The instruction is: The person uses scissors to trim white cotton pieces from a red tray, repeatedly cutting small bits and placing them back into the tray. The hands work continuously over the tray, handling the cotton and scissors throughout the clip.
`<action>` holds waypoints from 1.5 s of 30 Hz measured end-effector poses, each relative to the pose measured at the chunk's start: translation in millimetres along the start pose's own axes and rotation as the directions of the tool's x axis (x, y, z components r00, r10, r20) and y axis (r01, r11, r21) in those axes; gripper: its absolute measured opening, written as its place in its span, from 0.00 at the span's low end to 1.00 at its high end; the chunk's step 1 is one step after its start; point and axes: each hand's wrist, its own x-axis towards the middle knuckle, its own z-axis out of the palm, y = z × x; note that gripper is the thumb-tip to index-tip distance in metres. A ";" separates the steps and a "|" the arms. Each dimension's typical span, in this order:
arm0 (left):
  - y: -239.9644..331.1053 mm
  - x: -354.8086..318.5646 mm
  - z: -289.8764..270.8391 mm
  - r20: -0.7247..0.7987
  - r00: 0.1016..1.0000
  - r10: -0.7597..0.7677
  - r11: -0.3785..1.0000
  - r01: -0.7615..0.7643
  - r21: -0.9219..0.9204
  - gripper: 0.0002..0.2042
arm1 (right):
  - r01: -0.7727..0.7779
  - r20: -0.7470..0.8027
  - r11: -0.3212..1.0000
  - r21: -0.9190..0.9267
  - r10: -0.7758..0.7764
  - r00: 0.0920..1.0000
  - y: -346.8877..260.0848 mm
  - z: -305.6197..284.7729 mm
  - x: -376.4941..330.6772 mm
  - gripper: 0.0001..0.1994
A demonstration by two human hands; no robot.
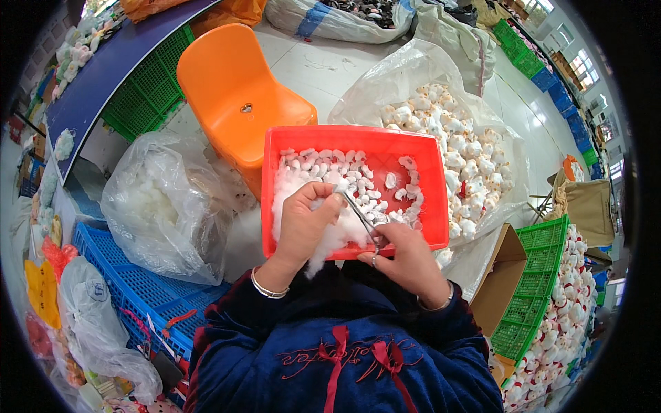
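- Silver-coloured scissor-handled tool (361, 217): held at its loops by the right hand (409, 260), whose fingers are partly curled; its tip points up and left, reaching the left fingertips.
- Small white piece (339, 187): pinched between the thumb and forefinger of the left hand (308, 221), at the tool's tip; the other fingers are curled in. Whether the tip grips the piece cannot be told.
- White stuffing (330, 237): loose fluff beneath and beside the left hand, between the two hands.
- Red tray (434, 186): under and around both hands.
- Curved white pieces (354, 168): scattered in the tray, just beyond the fingertips of both hands.
- Clear plastic bag (172, 227): left of the left hand, with white fluff inside.
- Cardboard box (501, 279) and green crate (527, 303): right of the right hand.
- White plush pieces (471, 162): heaped in a translucent sack (406, 69), beyond the right hand.
- Orange chair (241, 103): beyond the left hand, behind the tray.
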 end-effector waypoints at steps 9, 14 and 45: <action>25.1 1.9 -1.9 0.027 0.992 -0.124 0.981 0.118 0.153 0.08 | 0.209 -0.125 0.886 -0.413 -0.283 0.951 5.6 -57.6 8.9 0.27; 25.1 2.2 -2.1 0.047 0.985 -0.166 0.975 0.156 0.158 0.08 | 0.231 -0.066 0.830 -0.508 -0.305 0.950 6.0 -62.1 17.5 0.27; 29.7 12.6 2.4 0.061 0.970 0.234 0.794 -0.227 0.564 0.08 | -0.024 0.144 0.997 -0.071 0.034 0.989 25.3 -49.9 -0.3 0.23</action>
